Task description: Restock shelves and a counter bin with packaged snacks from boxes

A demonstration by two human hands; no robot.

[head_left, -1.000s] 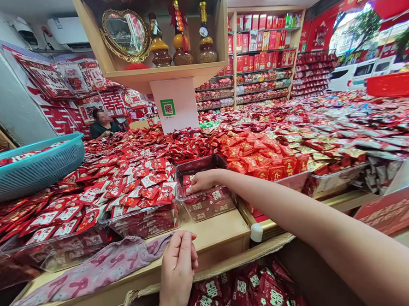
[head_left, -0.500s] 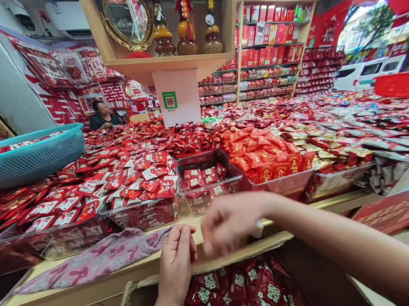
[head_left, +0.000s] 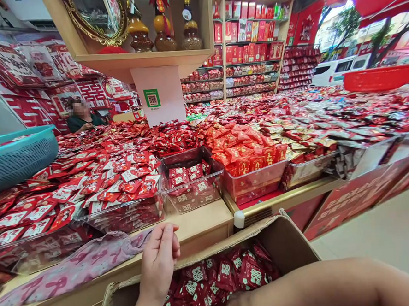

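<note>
Dark red packets with pale green print fill the lower part of a cardboard box in front of me. My left hand is raised at the box's left rear edge, its fingers curled together; what they hold, if anything, is hidden. At the bottom of the view my right hand reaches down among the packets; its fingers are out of sight. Behind the box, on the counter, a clear bin holds some similar red packets and is only partly filled.
Bins piled with red and white packets stand left, with orange-red packets right. A pink cloth lies on the counter edge. A blue basket is at far left, and a person sits behind the heaps.
My right hand has moved from beside my left hand down into the box. My left hand stays raised and closed. The view has turned to the right.
</note>
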